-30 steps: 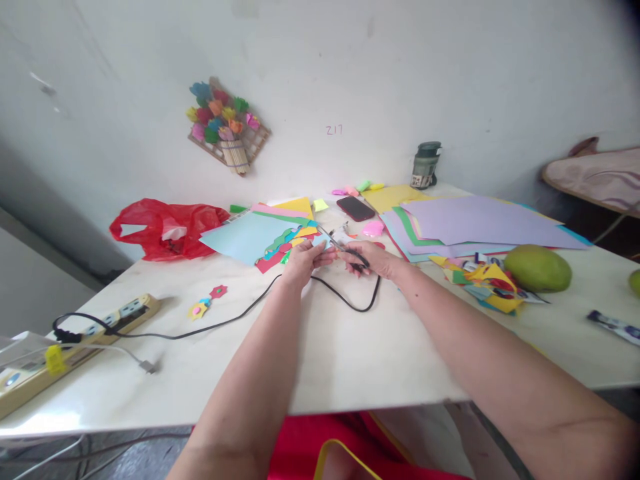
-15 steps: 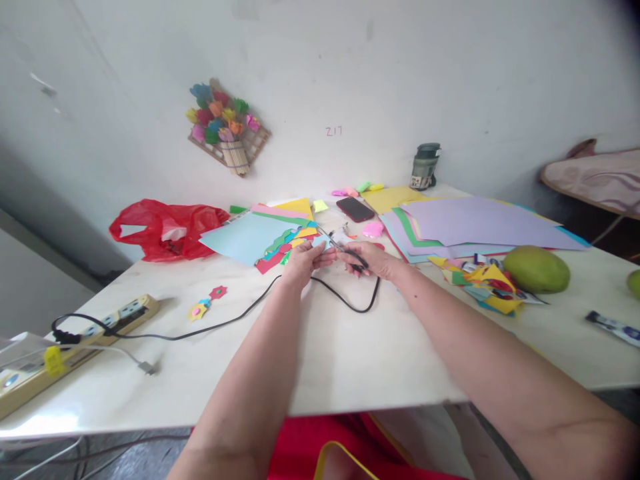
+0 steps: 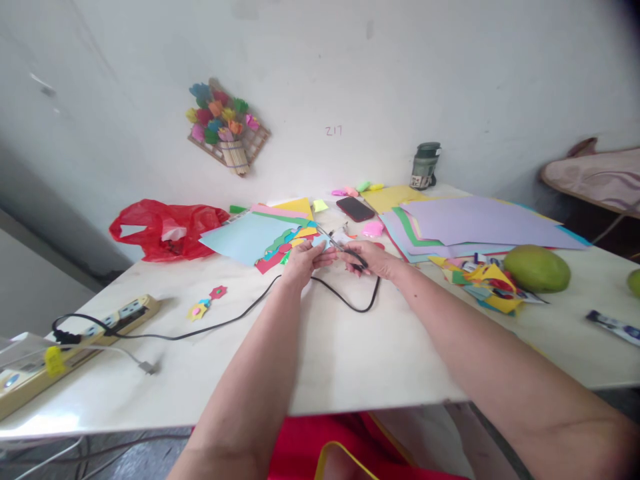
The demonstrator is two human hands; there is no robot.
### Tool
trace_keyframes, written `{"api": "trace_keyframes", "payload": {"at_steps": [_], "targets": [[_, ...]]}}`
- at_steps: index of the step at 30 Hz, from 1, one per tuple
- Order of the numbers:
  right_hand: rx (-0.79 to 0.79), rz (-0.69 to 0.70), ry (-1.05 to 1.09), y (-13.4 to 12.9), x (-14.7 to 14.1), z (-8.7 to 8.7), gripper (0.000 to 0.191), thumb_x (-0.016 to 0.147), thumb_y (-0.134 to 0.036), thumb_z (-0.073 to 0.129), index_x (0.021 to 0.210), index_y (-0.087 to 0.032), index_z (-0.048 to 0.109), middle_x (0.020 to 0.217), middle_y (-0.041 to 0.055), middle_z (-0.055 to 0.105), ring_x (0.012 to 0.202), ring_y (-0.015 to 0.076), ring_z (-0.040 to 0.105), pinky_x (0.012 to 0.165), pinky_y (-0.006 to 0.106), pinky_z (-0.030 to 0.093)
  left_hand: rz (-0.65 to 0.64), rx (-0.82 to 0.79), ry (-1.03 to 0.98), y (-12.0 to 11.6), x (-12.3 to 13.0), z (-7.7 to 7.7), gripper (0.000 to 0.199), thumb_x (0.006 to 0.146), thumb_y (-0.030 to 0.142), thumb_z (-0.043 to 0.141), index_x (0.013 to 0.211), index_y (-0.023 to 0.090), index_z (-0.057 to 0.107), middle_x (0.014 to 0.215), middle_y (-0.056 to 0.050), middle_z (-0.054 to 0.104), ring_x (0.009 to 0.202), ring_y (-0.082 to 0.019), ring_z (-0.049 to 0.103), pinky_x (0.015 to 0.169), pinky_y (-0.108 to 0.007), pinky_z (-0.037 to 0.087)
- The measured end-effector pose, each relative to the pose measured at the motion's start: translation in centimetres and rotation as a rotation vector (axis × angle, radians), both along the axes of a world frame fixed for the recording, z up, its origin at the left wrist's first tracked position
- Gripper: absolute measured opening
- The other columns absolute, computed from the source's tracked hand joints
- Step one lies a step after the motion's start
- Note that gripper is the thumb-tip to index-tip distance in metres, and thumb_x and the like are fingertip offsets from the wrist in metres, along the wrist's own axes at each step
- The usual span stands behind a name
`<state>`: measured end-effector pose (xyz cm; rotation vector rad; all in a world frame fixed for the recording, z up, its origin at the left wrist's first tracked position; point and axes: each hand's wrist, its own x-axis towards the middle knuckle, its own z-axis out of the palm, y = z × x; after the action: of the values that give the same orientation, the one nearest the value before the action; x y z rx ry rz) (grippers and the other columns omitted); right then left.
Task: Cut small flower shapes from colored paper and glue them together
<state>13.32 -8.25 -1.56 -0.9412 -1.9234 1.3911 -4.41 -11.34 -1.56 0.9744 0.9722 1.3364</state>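
My right hand (image 3: 374,259) is closed around the black handles of a pair of scissors (image 3: 356,257), whose blades point up and to the left. Between thumb and fingers, my left hand (image 3: 303,262) pinches a small light-blue piece of paper (image 3: 321,241) at the blades. How far the blades are apart is too small to tell. Just beyond my left hand lie wavy-edged coloured paper strips (image 3: 280,248) on a light-blue sheet (image 3: 245,235). A black cord (image 3: 345,305) runs across the table beneath my hands.
A power strip (image 3: 85,340) and small paper flowers (image 3: 200,308) lie on the left, near a red plastic bag (image 3: 165,227). Behind my hands is a phone (image 3: 355,209). Stacked coloured paper (image 3: 480,220), paper scraps (image 3: 493,283), a green mango (image 3: 537,269) and a bottle (image 3: 425,166) are on the right.
Hardly anything differs. Both hands, the scissors and the light-blue piece stay in nearly the same place.
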Motion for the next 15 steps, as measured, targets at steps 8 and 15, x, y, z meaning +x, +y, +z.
{"api": "trace_keyframes", "payload": {"at_steps": [8, 15], "targets": [[0.007, 0.006, 0.012, 0.36, -0.06, -0.38, 0.027, 0.079, -0.037, 0.065, 0.071, -0.016, 0.051, 0.051, -0.0027, 0.055, 0.035, 0.0048, 0.046, 0.028, 0.015, 0.026, 0.005, -0.006, -0.008, -0.06, -0.06, 0.07, 0.01, 0.081, 0.017, 0.065, 0.082, 0.009, 0.059, 0.069, -0.008, 0.07, 0.058, -0.014, 0.068, 0.059, -0.022, 0.054], [-0.025, 0.006, 0.028, -0.13, 0.03, 0.14, 0.03, 0.076, -0.038, 0.068, 0.067, -0.016, 0.049, 0.051, -0.0024, 0.055, 0.036, 0.0052, 0.046, 0.03, 0.016, 0.027, 0.002, -0.001, -0.003, 0.04, -0.29, -0.03, 0.012, 0.08, 0.019, 0.067, 0.081, 0.009, 0.06, 0.069, -0.009, 0.071, 0.06, -0.015, 0.069, 0.059, -0.022, 0.054]]}}
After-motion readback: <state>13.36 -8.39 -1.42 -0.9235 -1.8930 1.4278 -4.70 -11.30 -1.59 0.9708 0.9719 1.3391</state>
